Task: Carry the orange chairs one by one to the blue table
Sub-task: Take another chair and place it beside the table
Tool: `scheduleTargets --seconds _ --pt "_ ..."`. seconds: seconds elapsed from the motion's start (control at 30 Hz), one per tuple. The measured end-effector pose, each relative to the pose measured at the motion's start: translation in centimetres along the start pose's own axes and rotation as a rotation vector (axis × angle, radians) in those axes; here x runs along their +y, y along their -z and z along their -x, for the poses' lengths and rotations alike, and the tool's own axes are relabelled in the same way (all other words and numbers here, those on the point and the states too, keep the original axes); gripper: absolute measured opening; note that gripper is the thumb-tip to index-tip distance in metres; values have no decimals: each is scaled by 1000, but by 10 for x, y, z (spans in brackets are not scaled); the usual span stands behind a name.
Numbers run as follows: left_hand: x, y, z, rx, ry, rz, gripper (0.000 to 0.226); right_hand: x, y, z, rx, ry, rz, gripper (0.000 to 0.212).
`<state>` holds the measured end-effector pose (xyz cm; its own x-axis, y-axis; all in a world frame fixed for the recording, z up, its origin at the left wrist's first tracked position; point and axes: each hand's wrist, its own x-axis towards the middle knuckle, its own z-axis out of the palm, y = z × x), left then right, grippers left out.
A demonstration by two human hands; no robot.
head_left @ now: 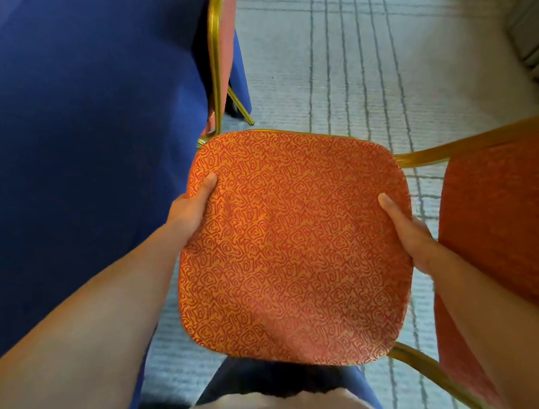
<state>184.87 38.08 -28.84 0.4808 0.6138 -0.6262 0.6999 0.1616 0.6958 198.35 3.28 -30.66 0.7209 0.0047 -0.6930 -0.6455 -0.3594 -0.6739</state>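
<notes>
Head view, looking straight down: the blue bench (70, 140), draped in cloth, fills the left side, and pale striped carpet (363, 65) the right. Between them is the orange chair (294, 247) in hand, patterned seat up and backrest (508, 232) on the right. Its front-to-back axis therefore runs across the picture, front towards the bench, with the seat's left edge just beside the cloth. Whether its legs touch the carpet is hidden under the seat. A second orange chair (221, 61) stands against the bench further ahead, its gold frame near the seat's far corner. The left grip (193, 207) clasps the seat's bench-side edge, thumb on top and fingers out of sight beneath. The right grip (407, 234) clasps the backrest-side edge likewise. What remains is probably a short shift leftward, the left grip nearer the bench.
</notes>
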Motion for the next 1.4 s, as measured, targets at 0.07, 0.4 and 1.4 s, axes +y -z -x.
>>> scheduleTargets --seconds 0.07,0.4,1.4 --pt "11 -5 -27 -1 29 7 97 -13 -12 -23 9 -18 9 96" --pt "9 -59 -193 -6 145 -31 101 -19 -71 -185 2 -132 84 78" --pt "-136 -162 -364 77 271 -173 65 97 -121 -368 12 -325 204 75"
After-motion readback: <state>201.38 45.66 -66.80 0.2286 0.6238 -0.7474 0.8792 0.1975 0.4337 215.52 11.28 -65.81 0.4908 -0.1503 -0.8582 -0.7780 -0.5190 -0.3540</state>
